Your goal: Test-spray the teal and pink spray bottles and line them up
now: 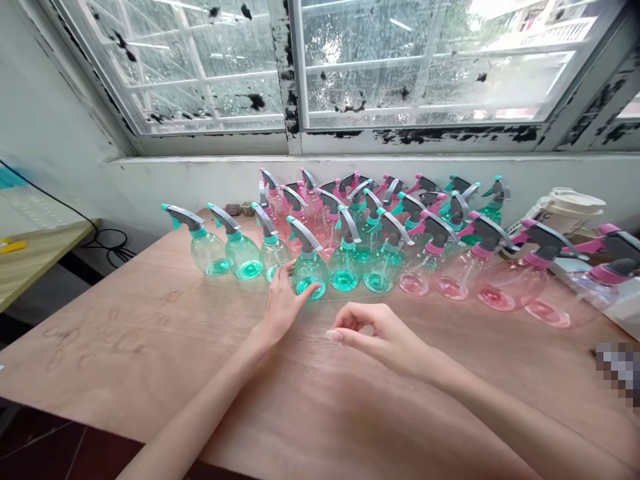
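Note:
My left hand point(284, 300) is on a clear green spray bottle point(311, 263) in the front row, its thumb across the lower front and its fingers along the left side. That bottle stands upright on the table, with a grey and teal trigger head. To its left is another green spray bottle point(275, 248), partly covered by my fingers; to its right stands a green spray bottle point(345, 263). My right hand point(377, 333) hovers low over the table in front of the row, fingers curled toward the thumb, and I see nothing in it.
Pink spray bottles point(515, 273) continue the front row to the right, with several pink and green ones behind. A white lidded cup point(570, 207) stands at the back right of the wooden table point(150, 353). Behind are a wall and window point(425, 73); a second table point(45, 247) is left.

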Demonstrator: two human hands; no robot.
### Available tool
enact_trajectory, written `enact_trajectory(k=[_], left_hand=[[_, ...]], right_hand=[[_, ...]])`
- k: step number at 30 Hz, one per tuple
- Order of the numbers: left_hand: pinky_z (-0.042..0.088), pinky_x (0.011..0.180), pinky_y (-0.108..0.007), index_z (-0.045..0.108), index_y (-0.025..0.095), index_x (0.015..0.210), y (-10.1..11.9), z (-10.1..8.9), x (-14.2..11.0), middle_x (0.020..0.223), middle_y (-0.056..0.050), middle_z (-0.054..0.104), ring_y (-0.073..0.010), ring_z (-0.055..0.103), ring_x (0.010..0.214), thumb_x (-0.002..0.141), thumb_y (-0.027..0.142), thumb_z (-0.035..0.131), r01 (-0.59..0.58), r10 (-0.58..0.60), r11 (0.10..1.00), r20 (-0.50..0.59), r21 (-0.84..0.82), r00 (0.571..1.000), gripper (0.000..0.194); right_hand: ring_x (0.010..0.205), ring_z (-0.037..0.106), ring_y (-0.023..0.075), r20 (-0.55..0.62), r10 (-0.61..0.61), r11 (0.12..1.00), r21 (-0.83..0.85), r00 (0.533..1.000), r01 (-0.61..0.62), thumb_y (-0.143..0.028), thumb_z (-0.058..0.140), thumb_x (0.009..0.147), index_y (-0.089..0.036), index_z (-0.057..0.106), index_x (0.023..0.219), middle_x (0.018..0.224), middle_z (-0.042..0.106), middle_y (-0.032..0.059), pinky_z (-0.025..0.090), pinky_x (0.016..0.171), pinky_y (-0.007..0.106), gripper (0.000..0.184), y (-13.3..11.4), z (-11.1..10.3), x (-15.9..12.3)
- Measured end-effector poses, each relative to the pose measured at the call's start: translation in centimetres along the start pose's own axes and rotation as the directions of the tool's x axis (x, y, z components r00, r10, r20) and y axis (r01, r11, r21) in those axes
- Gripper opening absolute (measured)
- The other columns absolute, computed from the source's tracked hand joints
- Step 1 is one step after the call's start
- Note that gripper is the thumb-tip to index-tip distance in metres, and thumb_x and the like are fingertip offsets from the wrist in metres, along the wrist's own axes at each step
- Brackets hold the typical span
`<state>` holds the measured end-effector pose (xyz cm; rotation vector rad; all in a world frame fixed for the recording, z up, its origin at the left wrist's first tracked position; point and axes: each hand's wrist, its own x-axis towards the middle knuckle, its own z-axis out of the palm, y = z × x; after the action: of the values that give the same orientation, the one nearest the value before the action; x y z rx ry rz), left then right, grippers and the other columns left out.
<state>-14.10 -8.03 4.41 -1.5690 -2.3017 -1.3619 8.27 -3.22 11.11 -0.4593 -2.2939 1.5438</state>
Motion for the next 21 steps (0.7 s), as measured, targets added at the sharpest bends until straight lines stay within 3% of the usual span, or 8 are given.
enact_trajectory(k=[5,11,17,21], left_hand=[[0.051,0.087,-0.044,0.053,0.016,0.131,1.1,-0.5,0.9,0.117,-0.013,0.052,-0.0328,0.059,0.108,0.079,0.05,0.074,0.005,0.016,0.948,-0.064,0.317,0.998,0.066],[0.053,0.075,-0.04,0.052,0.017,0.136,2.3,-0.7,2.0,0.113,-0.014,0.054,-0.0322,0.065,0.092,0.082,0.056,0.068,0.09,-0.085,0.868,-0.031,0.489,0.996,0.069],[0.051,0.072,-0.039,0.045,0.016,0.142,2.3,-0.6,2.6,0.113,-0.015,0.06,-0.0341,0.066,0.091,0.086,0.059,0.062,0.098,-0.132,0.856,0.03,0.508,0.991,0.072],[0.05,0.075,-0.036,0.04,0.016,0.143,2.0,-0.2,2.6,0.107,-0.012,0.063,-0.03,0.066,0.092,0.089,0.051,0.063,0.085,-0.103,0.906,0.021,0.414,0.994,0.069]], right_hand=[[0.065,0.056,0.0123,-0.118,0.022,0.996,-0.084,0.993,-0.032,-0.044,0.061,0.089,-0.018,0.063,0.078,0.072,0.064,-0.001,0.041,0.061,0.025,0.029,2.9,-0.6,0.9],[0.068,0.06,0.0158,-0.316,0.04,0.989,-0.123,0.948,-0.083,-0.05,0.058,0.088,-0.019,0.062,0.098,0.076,0.067,0.0007,0.045,0.063,0.028,0.032,4.2,-2.5,2.0],[0.057,0.062,0.0152,-0.456,0.063,0.986,-0.11,0.888,-0.127,-0.056,0.06,0.085,-0.017,0.049,0.122,0.082,0.069,0.0007,0.047,0.061,0.03,0.054,4.2,-3.5,4.4],[0.036,0.051,0.0113,-0.478,0.111,0.982,-0.084,0.871,-0.172,-0.059,0.059,0.084,-0.013,0.041,0.132,0.069,0.067,-0.0036,0.046,0.05,0.028,0.069,3.6,-3.4,5.5]])
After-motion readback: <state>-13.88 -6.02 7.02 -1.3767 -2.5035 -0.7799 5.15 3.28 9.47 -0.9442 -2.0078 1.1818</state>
